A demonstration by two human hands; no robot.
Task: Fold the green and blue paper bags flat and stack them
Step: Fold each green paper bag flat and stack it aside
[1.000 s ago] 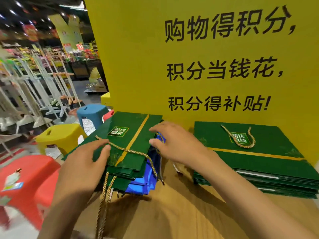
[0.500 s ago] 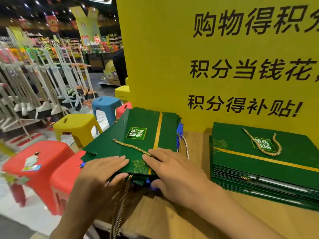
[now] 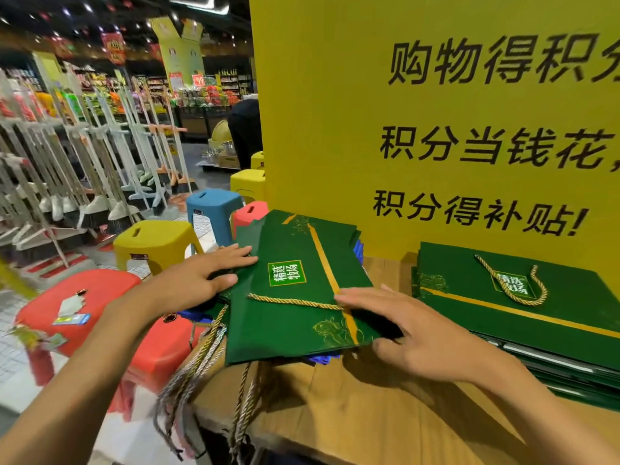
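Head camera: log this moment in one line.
top green bag; left hand at left edge; right hand on right edge; blue bags underneath; second stack at right

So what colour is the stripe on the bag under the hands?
Gold stripe on the green bag; head view.

- A big yellow sign (image 3: 436, 129) stood at a wooden table (image 3: 369, 417).
- Left of the sign sat a blue stool (image 3: 213, 204), a yellow stool (image 3: 154, 241) and a red stool (image 3: 90, 290).
- Farther left of the sign stood brooms (image 3: 100, 182).

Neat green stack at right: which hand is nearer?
Right. The right hand rests on the right edge of the loose pile, beside the stack; the left hand rests on its left edge.
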